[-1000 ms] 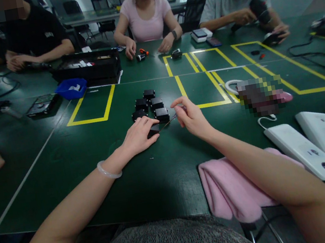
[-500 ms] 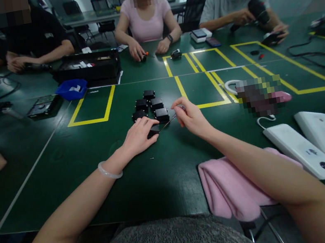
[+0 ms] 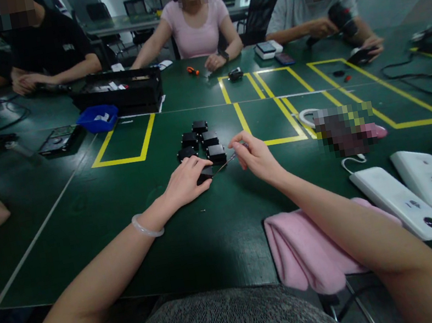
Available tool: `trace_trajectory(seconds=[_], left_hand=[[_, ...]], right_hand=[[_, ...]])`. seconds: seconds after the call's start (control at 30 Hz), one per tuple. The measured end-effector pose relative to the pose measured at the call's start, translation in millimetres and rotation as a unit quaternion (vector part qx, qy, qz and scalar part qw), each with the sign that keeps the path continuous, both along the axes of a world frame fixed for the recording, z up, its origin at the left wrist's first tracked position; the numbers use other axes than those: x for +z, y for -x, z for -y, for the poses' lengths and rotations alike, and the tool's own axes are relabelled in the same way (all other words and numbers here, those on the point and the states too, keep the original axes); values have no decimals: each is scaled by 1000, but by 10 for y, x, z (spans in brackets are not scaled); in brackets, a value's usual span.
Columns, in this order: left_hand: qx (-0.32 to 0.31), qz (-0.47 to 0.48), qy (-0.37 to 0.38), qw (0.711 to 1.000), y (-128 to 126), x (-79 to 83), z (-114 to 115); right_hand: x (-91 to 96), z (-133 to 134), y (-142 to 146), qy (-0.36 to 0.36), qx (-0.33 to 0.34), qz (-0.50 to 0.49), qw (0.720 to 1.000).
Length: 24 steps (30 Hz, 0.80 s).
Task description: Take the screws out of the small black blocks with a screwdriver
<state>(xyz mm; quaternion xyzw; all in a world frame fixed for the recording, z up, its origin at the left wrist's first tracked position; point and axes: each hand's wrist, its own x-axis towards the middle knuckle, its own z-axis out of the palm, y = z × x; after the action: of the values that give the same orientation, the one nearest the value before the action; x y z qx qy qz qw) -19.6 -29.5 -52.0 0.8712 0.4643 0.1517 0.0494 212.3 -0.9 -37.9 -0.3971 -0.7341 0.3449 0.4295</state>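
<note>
My left hand (image 3: pixel 187 182) is closed around a small black box-shaped part (image 3: pixel 205 173), holding it down on the green table (image 3: pixel 142 263). Between the fingers and thumb of my right hand (image 3: pixel 254 156) is a thin screwdriver (image 3: pixel 228 162), its shaft slanting down to the left with the tip at the side of that part. Several similar black box-shaped parts (image 3: pixel 210 138) stand in two rows just beyond my hands. A tiny screw (image 3: pixel 203 210) lies on the table nearer to me.
A pink cloth (image 3: pixel 298 247) lies under my right forearm, beside two white power banks (image 3: pixel 402 201). Yellow tape outlines (image 3: pixel 275 141) mark the table. Farther back are a blue tray (image 3: pixel 98 120) and a black box (image 3: pixel 137 94). Several people sit around, one holding a power tool (image 3: pixel 342 19).
My hands stay almost in place at the black part. Across the table, a person has put down an orange-handled tool and stretched an arm toward the black box.
</note>
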Motion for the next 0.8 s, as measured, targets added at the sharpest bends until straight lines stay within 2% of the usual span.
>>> trace_trajectory(seconds=[0.8], left_hand=[[2,-6,-2,1000,-2,3,-1]], right_hand=[[51,45,0,-9,5,13,1000]])
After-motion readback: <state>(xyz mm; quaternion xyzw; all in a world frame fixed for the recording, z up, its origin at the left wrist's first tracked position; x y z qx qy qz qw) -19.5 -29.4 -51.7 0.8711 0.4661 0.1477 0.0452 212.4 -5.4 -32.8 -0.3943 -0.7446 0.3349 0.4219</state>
